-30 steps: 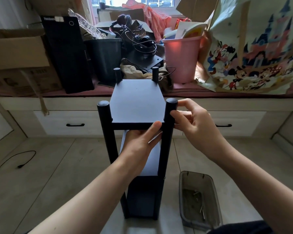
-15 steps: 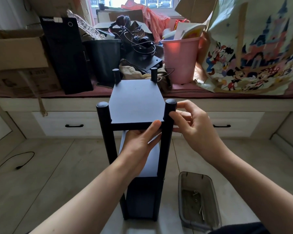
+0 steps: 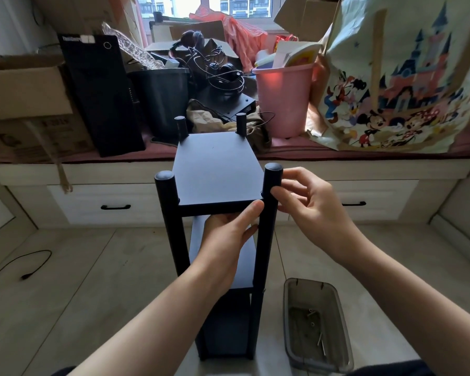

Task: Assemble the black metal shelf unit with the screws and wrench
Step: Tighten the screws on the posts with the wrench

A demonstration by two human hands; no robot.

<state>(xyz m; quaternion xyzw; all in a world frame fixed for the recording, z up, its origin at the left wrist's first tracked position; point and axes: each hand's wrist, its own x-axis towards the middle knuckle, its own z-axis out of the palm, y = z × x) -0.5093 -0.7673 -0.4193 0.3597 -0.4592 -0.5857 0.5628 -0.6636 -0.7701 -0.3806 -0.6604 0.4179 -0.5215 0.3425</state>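
1. Shelf unit (image 3: pixel 217 202) stands upright on the floor directly ahead of both hands. Four round posts rise past the top panel (image 3: pixel 217 169); two lower panels show beneath it.
2. Left hand (image 3: pixel 228 234) reaches up from under the top panel. Its palm and fingers cup the panel's near edge from below, and the thumb lies along the front lip, right beside the near right post (image 3: pixel 269 213). Judged role: supporting the panel at height.
3. Right hand (image 3: pixel 304 210) is at the outer side of that same post, just below its cap. Thumb and forefinger are drawn close together against the post, as if pinching a small fastener; the other fingers are loosely curled. Whether a screw sits between the fingertips cannot be told, since it would be too small to see and hidden by the fingers.
4. Step in hand, as judged: starting a screw through the post into the panel's corner.
5. To do it well: the left hand keeps the panel level so the hole in the post lines up with the panel's thread; the right hand turns the screw by finger only until it catches straight. Forcing it risks cross-threading.
6. Spare screws (image 3: pixel 314 324) lie in the grey tray (image 3: pixel 291 316), on the floor below the right forearm, within easy reach.
7. No wrench is visible. Final tightening is best left until every corner is started.
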